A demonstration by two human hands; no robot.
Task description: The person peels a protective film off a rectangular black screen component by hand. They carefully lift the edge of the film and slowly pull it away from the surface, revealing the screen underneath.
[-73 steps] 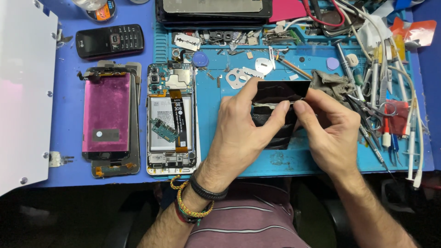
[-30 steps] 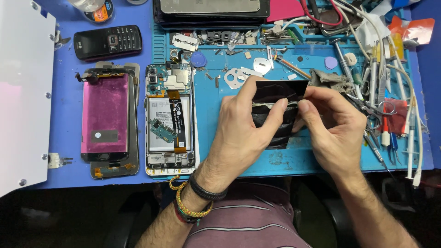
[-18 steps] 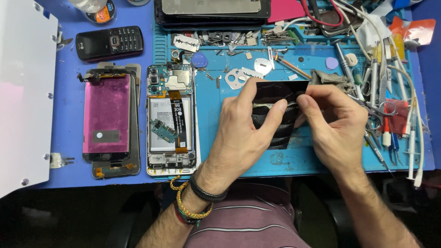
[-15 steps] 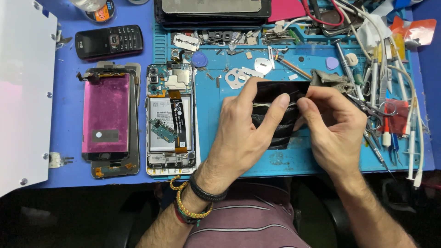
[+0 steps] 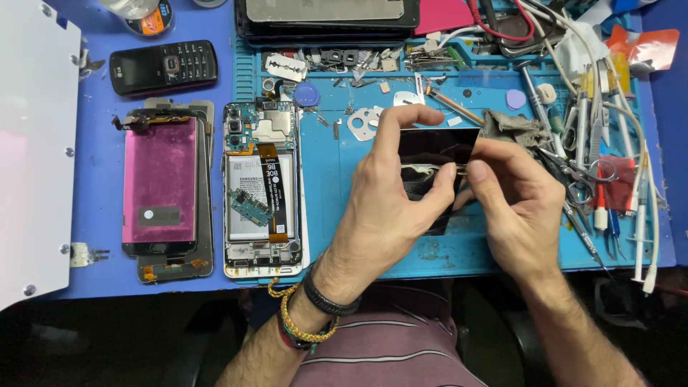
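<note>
While both hands work over the teal repair mat [image 5: 337, 165], the blue bench top [image 5: 93, 215] beneath it carries everything else, with a white panel [image 5: 32, 143] along its left edge. Largest among the loose items is a dark tray [image 5: 326, 21] at the top, then a detached display with a magenta sheen [image 5: 159, 180] lying flat left of an opened phone chassis [image 5: 262, 190] — battery and orange flex cable exposed. A black keypad phone [image 5: 163, 68] lies above the display.

The black glossy panel [image 5: 433, 168] is held over the mat, between the 2 hands and well right of the chassis. Left hand [image 5: 390, 208] is closed on it: index finger curled over the top-left corner, thumb pressed on its face, the panel projecting up and right from the palm. Right hand [image 5: 519, 204] is closed in a pinch at the panel's right edge, thumb and forefinger touching it; whether a small tool sits in that pinch cannot be told.

Smaller items — tweezers, screwdrivers and scissors [image 5: 595, 172] — crowd the right side, and a razor blade [image 5: 286, 66] lies near the mat's top.
</note>
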